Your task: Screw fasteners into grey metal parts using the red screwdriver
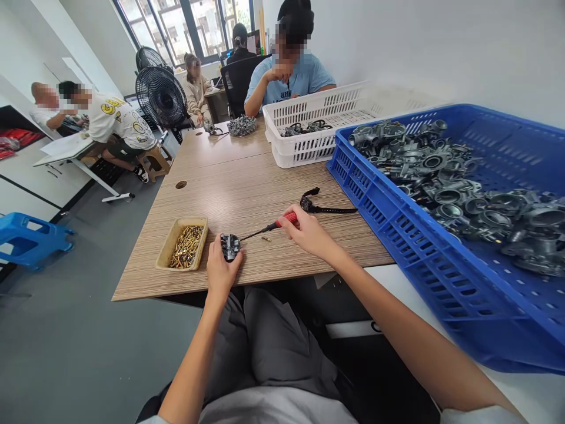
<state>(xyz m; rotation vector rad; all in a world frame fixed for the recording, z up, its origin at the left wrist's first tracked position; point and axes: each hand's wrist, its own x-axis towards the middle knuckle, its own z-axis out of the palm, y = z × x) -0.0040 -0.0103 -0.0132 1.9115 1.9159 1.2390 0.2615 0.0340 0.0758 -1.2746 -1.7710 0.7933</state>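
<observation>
My left hand is wrapped round a grey metal carburetor body near the table's front edge. In my right hand is a screwdriver with a red and black handle, its shaft pointing left so that the tip meets the carburetor's right side. Whether the tip sits in a screw is too small to tell. A small brass piece lies on the table just under the shaft. Left of my left hand stands a cream tray full of small brass jets.
At right, a blue crate holds many metal carburetor bodies. Behind it stands a white basket with dark parts. A black wristwatch lies by the crate. Across the table sits a person in blue.
</observation>
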